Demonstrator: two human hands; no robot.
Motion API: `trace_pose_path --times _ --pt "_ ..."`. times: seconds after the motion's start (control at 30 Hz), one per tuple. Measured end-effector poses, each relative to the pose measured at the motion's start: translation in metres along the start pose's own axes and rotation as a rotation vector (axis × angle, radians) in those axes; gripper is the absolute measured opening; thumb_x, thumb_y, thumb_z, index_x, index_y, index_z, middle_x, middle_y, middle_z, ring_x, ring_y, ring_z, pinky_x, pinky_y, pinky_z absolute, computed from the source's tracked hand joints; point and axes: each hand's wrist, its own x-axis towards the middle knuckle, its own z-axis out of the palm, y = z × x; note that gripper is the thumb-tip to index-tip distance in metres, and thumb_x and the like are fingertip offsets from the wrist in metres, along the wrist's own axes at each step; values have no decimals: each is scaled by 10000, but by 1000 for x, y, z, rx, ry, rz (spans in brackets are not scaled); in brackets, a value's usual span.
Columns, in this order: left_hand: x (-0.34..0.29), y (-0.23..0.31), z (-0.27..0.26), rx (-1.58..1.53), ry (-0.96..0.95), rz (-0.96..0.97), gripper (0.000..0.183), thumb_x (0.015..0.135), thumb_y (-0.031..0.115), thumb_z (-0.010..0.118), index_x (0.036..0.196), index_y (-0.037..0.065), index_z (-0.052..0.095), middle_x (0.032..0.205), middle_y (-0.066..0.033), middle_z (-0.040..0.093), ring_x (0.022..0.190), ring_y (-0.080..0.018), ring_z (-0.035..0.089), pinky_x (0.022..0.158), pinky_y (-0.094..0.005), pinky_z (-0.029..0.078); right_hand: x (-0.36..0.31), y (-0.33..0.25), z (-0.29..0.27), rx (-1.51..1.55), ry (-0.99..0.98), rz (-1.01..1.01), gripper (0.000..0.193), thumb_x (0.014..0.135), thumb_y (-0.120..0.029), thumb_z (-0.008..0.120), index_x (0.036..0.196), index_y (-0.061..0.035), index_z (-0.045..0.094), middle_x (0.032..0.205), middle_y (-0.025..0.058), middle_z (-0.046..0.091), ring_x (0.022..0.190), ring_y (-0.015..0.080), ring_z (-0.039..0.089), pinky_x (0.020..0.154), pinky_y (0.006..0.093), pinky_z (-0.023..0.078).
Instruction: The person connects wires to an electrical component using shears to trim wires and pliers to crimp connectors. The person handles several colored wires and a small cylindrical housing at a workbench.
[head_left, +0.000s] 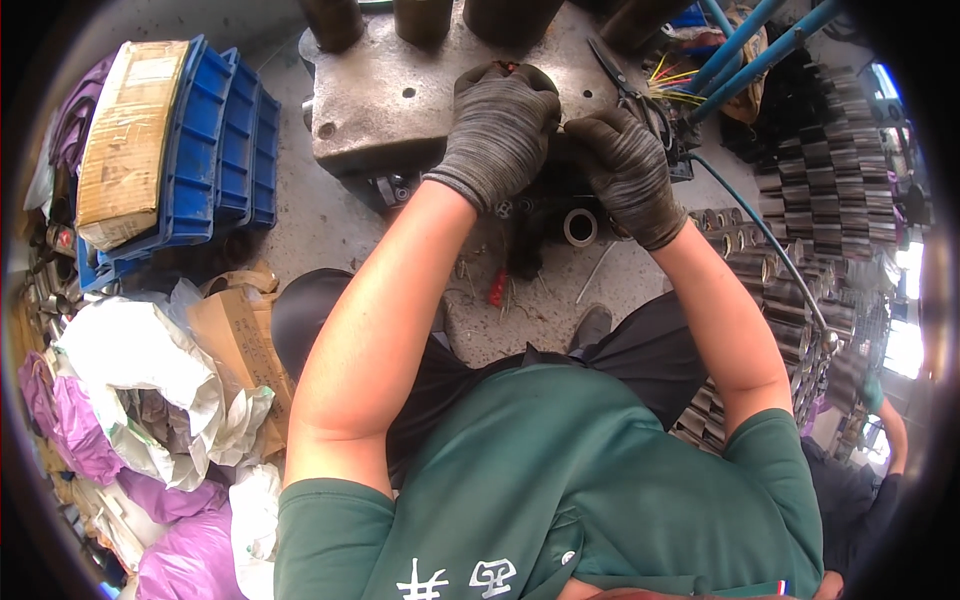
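Both of my hands wear grey knitted gloves and work at the near edge of a thick, worn metal block. My left hand rests over the block's edge with its fingers curled. A bit of reddish, dark material shows at its fingertips, too small to name. Just right of it, my right hand is closed in a pinch, a small pale tip showing at its fingers. What it grips is mostly hidden. Dark scissors lie on the block beyond my right hand, beside several red and yellow thin strands.
Dark metal cylinders stand along the block's far side. Blue crates and a cardboard box are stacked left, above white and purple bags. Metal tubes fill the right. A metal ring lies below; another person is at right.
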Motion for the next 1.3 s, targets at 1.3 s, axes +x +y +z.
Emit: trace_pose_path --times 1.3 --pt "0 -1 6 -3 37 19 131 836 177 696 946 173 766 1139 -35 706 1088 -296 653 1039 -472 405 6 -3 25 593 113 596 126 950 -33 655 1054 15 707 947 120 744 845 211 700 799 311 555"
